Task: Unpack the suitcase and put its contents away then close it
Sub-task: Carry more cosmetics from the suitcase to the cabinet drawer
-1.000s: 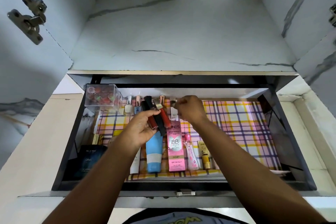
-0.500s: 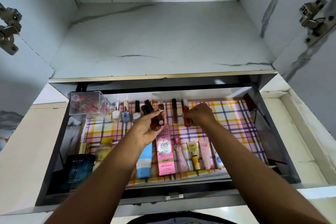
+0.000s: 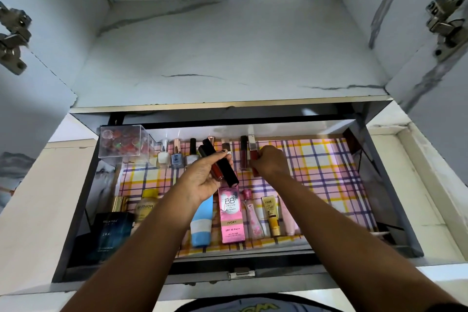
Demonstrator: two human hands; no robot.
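An open dark-walled drawer (image 3: 395, 200) lined with pink, yellow and purple checked paper (image 3: 326, 172) fills the lower half of the frame. Along its near edge, from left, lie a dark blue perfume box (image 3: 111, 233), a yellow-capped bottle (image 3: 147, 206), a blue and white tube (image 3: 201, 229), a pink BB cream carton (image 3: 231, 218), a slim pink tube (image 3: 253, 218) and a yellow tube (image 3: 272, 216). Above mid-drawer, the left hand (image 3: 202, 180) grasps two dark lip-colour tubes (image 3: 222, 167) in curled fingers. Just right, the right hand (image 3: 271, 162) pinches a red lip gloss tube (image 3: 254, 157) against the liner near the back wall, beside another dark red tube (image 3: 243, 153). Small nail polish bottles (image 3: 177, 157) stand in a row along the back. In the back left corner sits a clear plastic box (image 3: 121, 140) of red and green trinkets. Above the drawer lies a marbled grey shelf (image 3: 228, 58).
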